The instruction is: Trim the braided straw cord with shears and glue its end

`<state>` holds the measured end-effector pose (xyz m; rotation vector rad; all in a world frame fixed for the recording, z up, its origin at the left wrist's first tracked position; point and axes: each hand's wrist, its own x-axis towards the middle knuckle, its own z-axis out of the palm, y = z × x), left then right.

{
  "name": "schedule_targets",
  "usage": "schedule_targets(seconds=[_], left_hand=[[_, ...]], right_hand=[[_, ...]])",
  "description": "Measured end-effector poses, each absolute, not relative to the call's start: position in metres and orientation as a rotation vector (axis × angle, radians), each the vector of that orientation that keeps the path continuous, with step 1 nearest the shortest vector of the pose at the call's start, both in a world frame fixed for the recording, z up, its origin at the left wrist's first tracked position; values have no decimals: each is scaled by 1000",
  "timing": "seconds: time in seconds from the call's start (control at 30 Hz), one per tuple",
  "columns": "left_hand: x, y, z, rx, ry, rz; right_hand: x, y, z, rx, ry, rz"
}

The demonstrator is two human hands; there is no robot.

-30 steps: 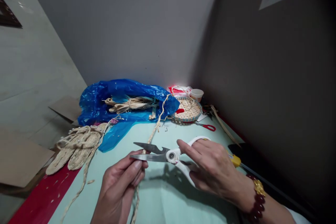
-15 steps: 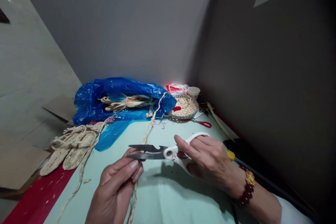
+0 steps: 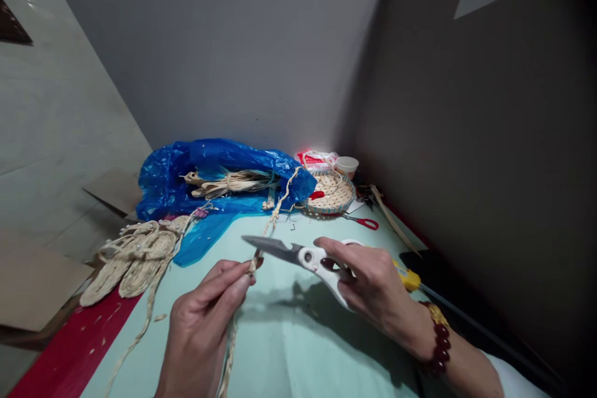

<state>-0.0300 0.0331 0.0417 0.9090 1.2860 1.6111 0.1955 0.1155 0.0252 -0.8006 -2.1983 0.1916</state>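
My left hand (image 3: 208,317) pinches a braided straw cord (image 3: 228,354) between thumb and fingers. The cord hangs down toward the front edge of the picture and runs on upward beyond my fingertips, toward the blue bag. My right hand (image 3: 373,286) is wrapped round the white handles of a pair of scissors (image 3: 275,249). The dark blades are closed together and point left, just above my left fingertips, across the line of the cord. Whether the blades touch the cord I cannot tell.
A blue plastic bag (image 3: 161,177) with a bundle of straw (image 3: 233,181) lies at the back. Woven straw slippers (image 3: 144,258) rest at left. Behind to the right are a round woven piece (image 3: 333,193), a paper cup (image 3: 346,166), red-handled scissors (image 3: 366,222) and a yellow-handled tool (image 3: 408,277).
The scissor blades, apart around the cord before, have closed and moved up a little with my right hand. My left hand still pinches the cord. The view has shifted slightly.
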Motion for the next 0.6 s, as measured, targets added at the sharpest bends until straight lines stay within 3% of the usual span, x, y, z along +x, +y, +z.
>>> schedule_targets(seconds=[0.17,0.3,0.43,0.6], left_hand=[[-23,32,40,1150,1434,1652],[-16,26,29,1748,1551,1513],[-14,23,15,2209,1496,1285],[-12,27,19,2043,1557,1169]], right_hand=[[178,111,34,-1105,-1733,1099],[162,102,38,-914,-1313,1721],[155,96,34,-791,-1101,1849],[159,96,31,-725,-1107,1805]])
